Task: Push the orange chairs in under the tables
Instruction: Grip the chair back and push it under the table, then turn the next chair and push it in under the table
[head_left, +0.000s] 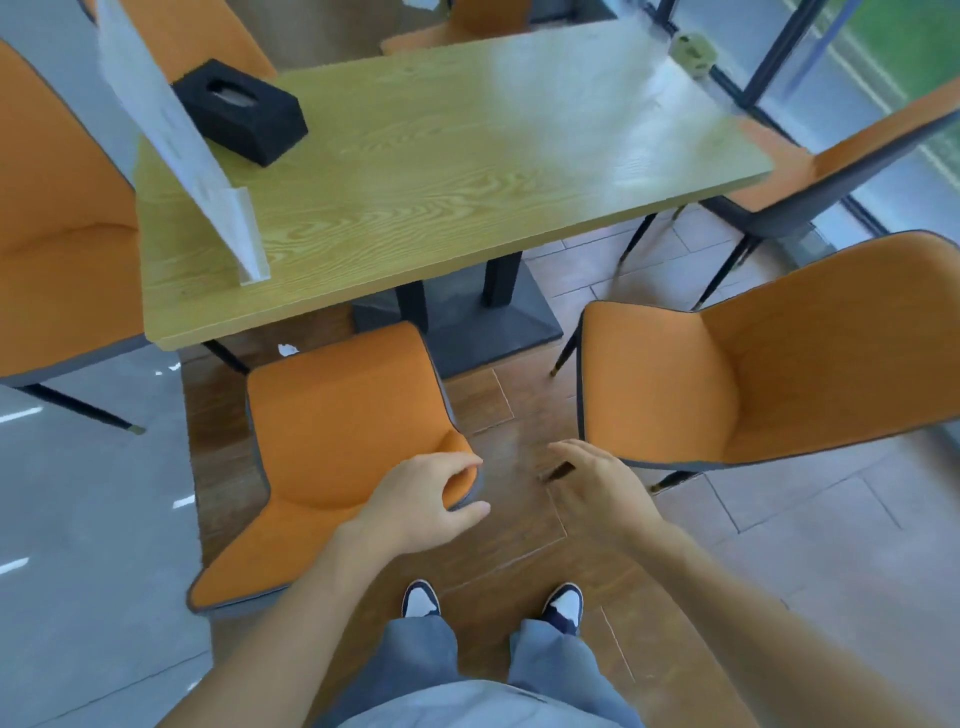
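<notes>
A light wooden table (447, 171) stands ahead on a black pedestal base. An orange chair (337, 441) sits at its near edge, seat front tucked slightly under the tabletop. My left hand (426, 499) grips the right corner of that chair's backrest. A second orange chair (769, 374) stands to the right, pulled out from the table and angled, its seat fully in the open. My right hand (592, 483) hovers open just left of this chair's near edge, fingers spread, holding nothing.
More orange chairs stand at the left (57, 218), the far side (467, 26) and the right (841, 161). On the table are a black tissue box (241, 111) and a clear acrylic sign stand (202, 171). Glass wall at right. My feet (493, 605) are on wooden floor.
</notes>
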